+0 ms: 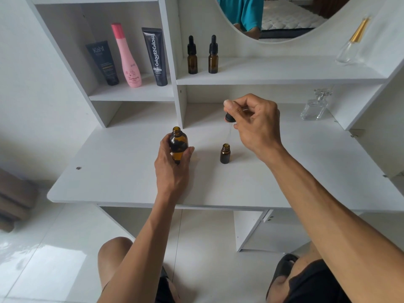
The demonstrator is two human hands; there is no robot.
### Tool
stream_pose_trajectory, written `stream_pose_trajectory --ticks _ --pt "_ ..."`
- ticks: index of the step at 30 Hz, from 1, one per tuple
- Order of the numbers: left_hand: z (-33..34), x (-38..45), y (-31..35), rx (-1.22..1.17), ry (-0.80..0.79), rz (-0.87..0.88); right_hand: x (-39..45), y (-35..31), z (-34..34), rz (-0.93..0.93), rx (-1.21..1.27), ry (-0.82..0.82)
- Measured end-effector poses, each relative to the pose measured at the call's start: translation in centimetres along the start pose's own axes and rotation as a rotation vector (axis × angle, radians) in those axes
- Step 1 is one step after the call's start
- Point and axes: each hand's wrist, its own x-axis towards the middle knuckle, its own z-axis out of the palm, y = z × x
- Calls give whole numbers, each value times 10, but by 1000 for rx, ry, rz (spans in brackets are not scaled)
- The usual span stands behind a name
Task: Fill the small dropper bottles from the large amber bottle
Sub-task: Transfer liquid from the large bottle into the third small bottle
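Observation:
My left hand (pixel 171 169) grips the large amber bottle (pixel 178 142), which stands uncapped and upright on the white desk (pixel 131 184). To its right a small amber bottle (pixel 225 154) stands open on the desk. My right hand (pixel 255 125) pinches a black-capped dropper (pixel 230 125) by its bulb; the glass tip hangs straight down into the small bottle's mouth. Two more small dropper bottles, one (pixel 192 55) beside the other (pixel 213 55), stand capped on the shelf behind.
A dark tube (pixel 103 62), a pink bottle (pixel 127 57) and a black tube (pixel 155 56) stand in the left cubby. Clear glass perfume bottles sit at right (pixel 314 106) and upper right (pixel 349 49). An oval mirror (pixel 279 16) hangs above the shelf.

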Motion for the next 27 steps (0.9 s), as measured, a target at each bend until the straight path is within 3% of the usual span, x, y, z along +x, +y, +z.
stream_pose_trajectory --ticks 12,18,27 --pt "-1 -1 2 -29 -4 -12 6 -29 -5 -56 156 32" --pt "-1 -2 3 -37 -2 4 14 -62 24 -83 340 -13" --pt "-2 -2 6 -54 -7 -6 17 -73 59 -91 352 -91"
